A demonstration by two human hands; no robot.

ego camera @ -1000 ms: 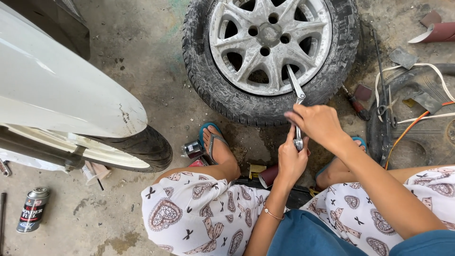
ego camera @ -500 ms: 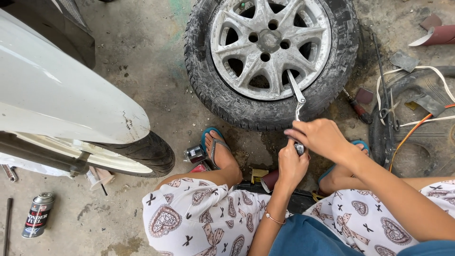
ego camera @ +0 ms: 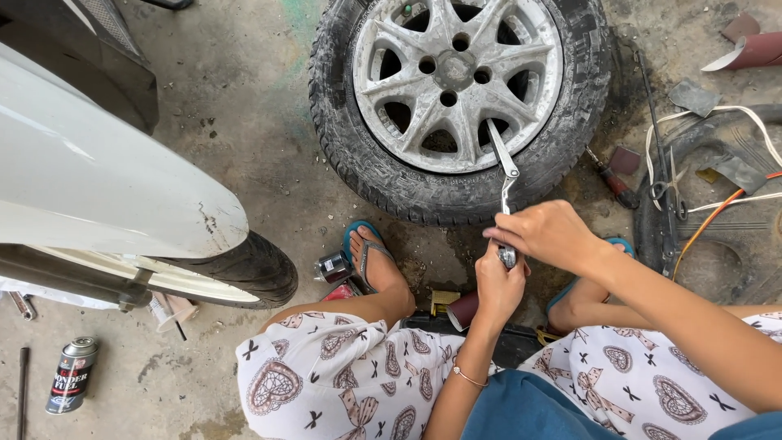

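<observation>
I see both hands clamped on the metal lever (ego camera: 504, 175): L hand (ego camera: 498, 287) fist shut round its lower end, R hand (ego camera: 547, 235) fingers (ego camera: 507, 236) curled over the shaft just above. Lever tip sits betw. alloy rim (ego camera: 456, 77) and tyre (ego camera: 350, 143) (wheel flat on concrete). Spray can (ego camera: 72, 375) well apart, far L.

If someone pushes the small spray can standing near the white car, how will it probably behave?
The small dark spray can stands upright, tall and narrow, so it would probably tip easily. Its round body would likely roll on the concrete floor. It looks light for its size.
</observation>
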